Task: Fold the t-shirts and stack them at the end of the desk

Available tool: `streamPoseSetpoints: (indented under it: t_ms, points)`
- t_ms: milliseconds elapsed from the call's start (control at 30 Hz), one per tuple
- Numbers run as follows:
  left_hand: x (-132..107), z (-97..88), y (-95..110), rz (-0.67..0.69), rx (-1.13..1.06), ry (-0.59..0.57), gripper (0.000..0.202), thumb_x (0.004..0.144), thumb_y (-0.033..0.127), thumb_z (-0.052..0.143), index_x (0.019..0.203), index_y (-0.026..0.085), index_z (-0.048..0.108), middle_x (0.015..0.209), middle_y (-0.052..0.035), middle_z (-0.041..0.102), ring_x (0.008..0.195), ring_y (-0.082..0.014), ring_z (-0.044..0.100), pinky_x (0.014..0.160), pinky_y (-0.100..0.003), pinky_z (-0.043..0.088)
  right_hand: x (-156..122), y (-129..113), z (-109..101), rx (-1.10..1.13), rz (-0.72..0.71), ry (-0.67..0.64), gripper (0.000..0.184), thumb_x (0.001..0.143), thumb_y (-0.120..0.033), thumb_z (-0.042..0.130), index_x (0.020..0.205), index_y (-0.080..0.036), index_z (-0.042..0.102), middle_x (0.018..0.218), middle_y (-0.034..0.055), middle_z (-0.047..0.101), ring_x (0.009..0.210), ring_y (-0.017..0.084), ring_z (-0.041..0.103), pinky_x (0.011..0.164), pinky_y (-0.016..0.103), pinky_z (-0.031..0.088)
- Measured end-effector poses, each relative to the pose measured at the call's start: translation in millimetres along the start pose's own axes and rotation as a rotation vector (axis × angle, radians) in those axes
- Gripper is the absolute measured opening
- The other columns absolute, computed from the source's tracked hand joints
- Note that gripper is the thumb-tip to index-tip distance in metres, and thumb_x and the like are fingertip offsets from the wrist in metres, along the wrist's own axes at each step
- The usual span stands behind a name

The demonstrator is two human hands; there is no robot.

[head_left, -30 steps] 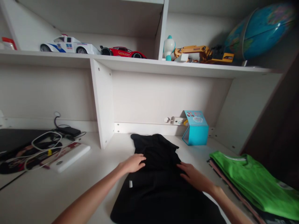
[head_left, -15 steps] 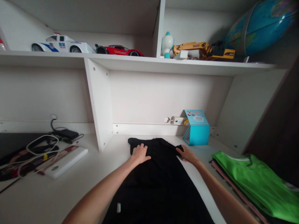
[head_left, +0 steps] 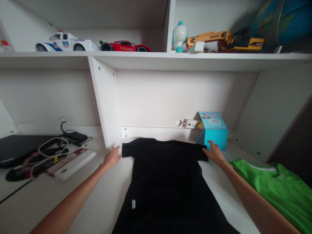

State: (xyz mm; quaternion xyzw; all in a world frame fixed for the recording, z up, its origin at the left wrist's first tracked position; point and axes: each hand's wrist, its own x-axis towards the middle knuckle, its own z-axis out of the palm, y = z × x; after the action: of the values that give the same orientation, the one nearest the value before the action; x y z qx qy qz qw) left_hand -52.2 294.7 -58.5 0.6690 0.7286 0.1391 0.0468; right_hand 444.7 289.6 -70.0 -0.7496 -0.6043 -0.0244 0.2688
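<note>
A black T-shirt lies spread on the white desk, both short sleeves stretched out sideways and its lower end running out of view. A small white tag shows near its left side edge. My left hand is at the tip of the left sleeve, thumb and fingers apart; whether it touches the cloth is hard to tell. At the end of the right sleeve, my right hand has its thumb against the cuff and its index finger stretched out, in front of the blue desk calendar.
A folded green shirt lies at the right. On the left are a white power bank-like box, tangled cables and a black laptop-like slab. A vertical panel divides the desk; toy vehicles stand on the shelf above.
My left hand has moved left off the shirt's shoulder to the sleeve end. My right hand has shifted right and loosened its hold on the sleeve. Both sleeves now lie flat; the view has shifted slightly.
</note>
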Motion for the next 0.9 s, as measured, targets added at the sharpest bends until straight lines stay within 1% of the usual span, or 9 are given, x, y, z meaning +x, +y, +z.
streamPoseSetpoints:
  t_ms: [100,167,267,333,400,467,600,800,900]
  points:
    - [-62,-6.7,27,0.317,-0.101,-0.043,0.022,0.081,0.026,0.046,0.1,0.019,0.054,0.099,-0.0039,0.058,0.081,-0.0146,0.057,0.071,-0.023,0.041,-41,-7,-21,0.051,-0.173,-0.163,0.031,0.08,-0.028,0.048,0.107,-0.012,0.054,0.102,0.0129,0.06,0.096,0.024,0.055,0.083,0.034,0.042]
    - [-111,-18.3,46,0.537,-0.19,-0.216,0.018,0.081,0.034,0.048,0.09,0.021,0.057,0.092,-0.0009,0.058,0.078,-0.0138,0.056,0.07,-0.022,0.042,-81,-6,-38,0.109,-0.315,-0.363,0.022,0.079,-0.036,0.05,0.091,-0.021,0.06,0.089,0.0032,0.064,0.081,0.018,0.06,0.075,0.026,0.045]
    - [-175,-33.0,58,0.658,-0.199,-0.415,0.025,0.07,0.04,0.064,0.092,0.029,0.059,0.094,0.002,0.058,0.08,-0.0156,0.056,0.071,-0.021,0.042,-149,10,-59,0.198,-0.37,-0.62,0.025,0.079,-0.046,0.05,0.091,-0.026,0.06,0.087,-0.001,0.064,0.078,0.015,0.06,0.071,0.023,0.045]
    - [-199,-34.4,55,0.657,-0.165,-0.444,0.03,0.067,0.036,0.067,0.095,0.032,0.06,0.098,0.0016,0.058,0.085,-0.0179,0.057,0.075,-0.022,0.041,-188,28,-64,0.206,-0.291,-0.644,0.031,0.077,-0.048,0.052,0.099,-0.027,0.057,0.091,0.0006,0.064,0.076,0.016,0.06,0.071,0.025,0.045]
    - [-208,-29.8,49,0.646,-0.14,-0.419,0.021,0.074,0.029,0.06,0.094,0.031,0.06,0.098,0.0008,0.059,0.086,-0.0176,0.057,0.075,-0.022,0.041,-217,43,-62,0.161,-0.217,-0.558,0.035,0.074,-0.048,0.056,0.102,-0.027,0.056,0.086,0.0008,0.064,0.072,0.017,0.06,0.068,0.026,0.046]
    - [-207,-24.1,44,0.653,-0.135,-0.385,0.014,0.08,0.022,0.049,0.088,0.028,0.06,0.092,0.001,0.059,0.079,-0.0149,0.058,0.069,-0.02,0.04,-235,49,-58,0.114,-0.198,-0.49,0.026,0.074,-0.044,0.057,0.092,-0.026,0.057,0.074,-0.0007,0.062,0.066,0.016,0.059,0.063,0.025,0.044]
    - [-193,-24.0,43,0.64,-0.175,-0.284,0.018,0.084,0.02,0.038,0.083,0.023,0.056,0.079,0.0015,0.06,0.069,-0.0128,0.058,0.063,-0.018,0.039,-248,33,-55,0.105,-0.197,-0.444,0.02,0.076,-0.043,0.051,0.074,-0.023,0.053,0.065,-0.0011,0.057,0.059,0.014,0.056,0.057,0.024,0.042]
    - [-181,-55.0,52,0.479,-0.277,0.039,0.013,0.082,0.026,0.036,0.081,0.021,0.048,0.07,0.0027,0.058,0.059,-0.011,0.054,0.056,-0.018,0.039,-252,-8,-70,0.073,-0.281,-0.355,0.005,0.073,-0.028,0.048,0.072,-0.023,0.047,0.071,0.0008,0.056,0.063,0.015,0.055,0.061,0.026,0.042]
    - [-192,-72.3,48,0.408,-0.296,0.209,0.015,0.083,0.032,0.037,0.084,0.022,0.048,0.073,0.0025,0.059,0.06,-0.011,0.055,0.056,-0.017,0.041,-255,-25,-87,0.051,-0.252,-0.145,0.007,0.08,-0.029,0.037,0.08,-0.024,0.042,0.079,0.0033,0.056,0.063,0.016,0.057,0.058,0.026,0.042]
